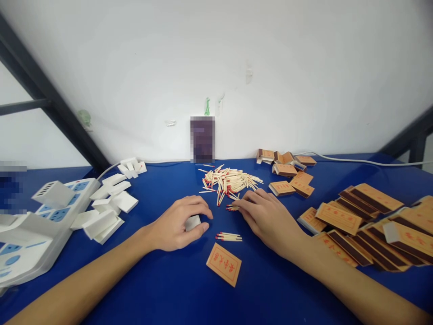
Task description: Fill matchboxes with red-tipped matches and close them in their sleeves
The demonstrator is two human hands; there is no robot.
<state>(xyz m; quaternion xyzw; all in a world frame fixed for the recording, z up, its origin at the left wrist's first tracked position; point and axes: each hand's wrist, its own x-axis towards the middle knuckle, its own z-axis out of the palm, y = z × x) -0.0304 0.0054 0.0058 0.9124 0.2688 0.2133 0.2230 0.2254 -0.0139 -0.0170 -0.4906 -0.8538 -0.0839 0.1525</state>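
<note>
My left hand [181, 223] rests on the blue tabletop, curled around a small white matchbox tray [193, 223] that is partly hidden beneath the fingers. My right hand [265, 214] pinches a few red-tipped matches [232, 207] at the near edge of a loose pile of matches [232, 179]. Between the hands and closer to me lies a small row of matches [229, 236], side by side with heads to the left. Just below that row is an orange matchbox sleeve [223, 264] with red characters, lying flat and turned at an angle.
Several white trays [113, 198] lie at the left beside a white power strip [61, 207] with a plugged-in adapter. Orange matchbox sleeves [341, 219] are heaped at the right. More matchboxes [286, 169] sit toward the wall [304, 67]. A white cable [365, 162] runs along the back.
</note>
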